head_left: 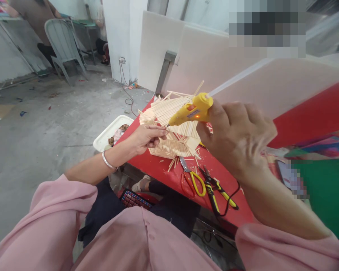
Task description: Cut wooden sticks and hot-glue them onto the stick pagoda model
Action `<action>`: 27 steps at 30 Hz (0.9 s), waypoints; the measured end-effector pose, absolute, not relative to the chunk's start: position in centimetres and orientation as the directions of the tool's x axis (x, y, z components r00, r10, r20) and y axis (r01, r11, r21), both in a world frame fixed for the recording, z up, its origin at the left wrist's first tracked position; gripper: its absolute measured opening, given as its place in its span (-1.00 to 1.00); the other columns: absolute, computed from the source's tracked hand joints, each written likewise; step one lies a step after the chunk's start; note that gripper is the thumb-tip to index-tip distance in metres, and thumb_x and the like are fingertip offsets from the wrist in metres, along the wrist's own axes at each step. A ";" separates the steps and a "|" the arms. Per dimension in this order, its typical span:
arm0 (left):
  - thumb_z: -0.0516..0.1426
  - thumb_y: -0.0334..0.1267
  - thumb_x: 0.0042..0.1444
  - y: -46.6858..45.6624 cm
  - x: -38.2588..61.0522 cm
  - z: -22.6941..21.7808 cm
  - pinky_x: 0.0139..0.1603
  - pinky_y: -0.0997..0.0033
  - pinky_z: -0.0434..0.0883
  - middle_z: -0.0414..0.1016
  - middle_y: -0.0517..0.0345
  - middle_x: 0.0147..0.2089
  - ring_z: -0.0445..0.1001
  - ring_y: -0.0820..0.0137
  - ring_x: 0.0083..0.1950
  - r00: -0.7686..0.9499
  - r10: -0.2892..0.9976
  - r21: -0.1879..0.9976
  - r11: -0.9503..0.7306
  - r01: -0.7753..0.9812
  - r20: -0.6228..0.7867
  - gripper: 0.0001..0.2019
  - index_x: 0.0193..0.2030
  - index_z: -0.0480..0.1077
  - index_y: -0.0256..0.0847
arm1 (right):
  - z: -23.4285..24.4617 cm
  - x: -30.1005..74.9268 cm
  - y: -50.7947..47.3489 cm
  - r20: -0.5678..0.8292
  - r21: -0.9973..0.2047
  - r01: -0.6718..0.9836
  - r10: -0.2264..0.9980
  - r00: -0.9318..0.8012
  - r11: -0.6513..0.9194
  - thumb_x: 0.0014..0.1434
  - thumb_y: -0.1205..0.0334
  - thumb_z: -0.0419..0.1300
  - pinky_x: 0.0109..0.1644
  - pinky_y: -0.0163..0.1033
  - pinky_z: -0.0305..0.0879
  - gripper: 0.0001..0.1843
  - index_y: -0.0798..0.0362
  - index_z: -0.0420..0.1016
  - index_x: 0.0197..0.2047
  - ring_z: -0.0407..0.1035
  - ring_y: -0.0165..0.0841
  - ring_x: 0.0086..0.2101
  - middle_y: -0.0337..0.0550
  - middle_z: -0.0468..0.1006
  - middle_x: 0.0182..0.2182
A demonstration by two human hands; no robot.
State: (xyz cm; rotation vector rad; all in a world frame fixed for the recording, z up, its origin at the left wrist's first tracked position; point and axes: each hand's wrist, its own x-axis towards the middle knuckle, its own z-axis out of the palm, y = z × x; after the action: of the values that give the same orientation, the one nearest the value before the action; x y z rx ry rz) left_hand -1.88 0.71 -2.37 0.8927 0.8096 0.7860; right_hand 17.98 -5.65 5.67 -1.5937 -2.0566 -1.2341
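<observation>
My right hand (238, 131) is wrapped round a yellow hot glue gun (190, 111). A long translucent glue stick (240, 77) sticks out of its back, and a small orange light glows on its side. The nozzle points down and left, close to my left fingertips. My left hand (149, 137) is closed in a pinch; what lies between its fingers is too small to make out. Beneath and behind both hands rests a piece built of pale thin wooden sticks (175, 109), with a second stick-covered part (172, 146) in front of it.
Scissors (196, 180) with red and yellow handles and black-yellow pliers (214, 190) lie on the red table (169, 175), among loose stick offcuts. A white tray (101, 137) stands at its left. White boards (214, 60) lean behind. A phone (288, 175) is at the right.
</observation>
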 end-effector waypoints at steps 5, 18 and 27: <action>0.24 -0.43 0.16 0.7 -1.8 -2.4 -0.63 0.55 -0.01 0.47 0.16 -0.50 0.25 0.71 -0.64 0.462 0.849 0.888 0.397 -0.234 -0.258 -0.87 -0.42 0.50 -0.32 | 5.8 17.8 -5.8 0.621 0.420 0.906 0.711 -0.329 0.053 0.32 0.12 -0.04 -0.31 -0.17 -0.13 -0.54 0.02 0.48 0.17 0.30 -0.23 -0.28 0.00 0.52 -0.29; 0.25 -0.33 0.20 0.8 -1.9 -3.0 -0.65 0.55 -0.01 0.49 0.17 -0.46 0.23 0.72 -0.64 0.493 0.846 0.901 0.357 -0.246 -0.201 -0.80 -0.45 0.49 -0.28 | 5.3 18.5 -5.4 0.697 0.574 0.819 0.517 -0.497 0.015 0.29 0.12 0.03 -0.35 -0.20 -0.12 -0.59 0.06 0.53 0.08 0.27 -0.28 -0.36 -0.07 0.52 -0.37; 0.26 -0.32 0.19 0.8 -1.9 -2.9 -0.66 0.56 -0.02 0.50 0.17 -0.46 0.23 0.71 -0.65 0.492 0.846 0.895 0.367 -0.253 -0.207 -0.82 -0.44 0.50 -0.29 | 5.3 18.4 -5.6 0.699 0.472 0.880 0.583 -0.414 0.060 0.29 0.11 0.02 -0.33 -0.18 -0.16 -0.58 0.06 0.55 0.08 0.26 -0.27 -0.34 -0.04 0.51 -0.37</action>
State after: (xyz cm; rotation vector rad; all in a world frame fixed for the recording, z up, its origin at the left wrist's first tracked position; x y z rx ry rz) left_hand -1.85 0.82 -2.91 0.9340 0.7572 0.7998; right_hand 18.39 -5.58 5.32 -1.4701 -2.0219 -1.2882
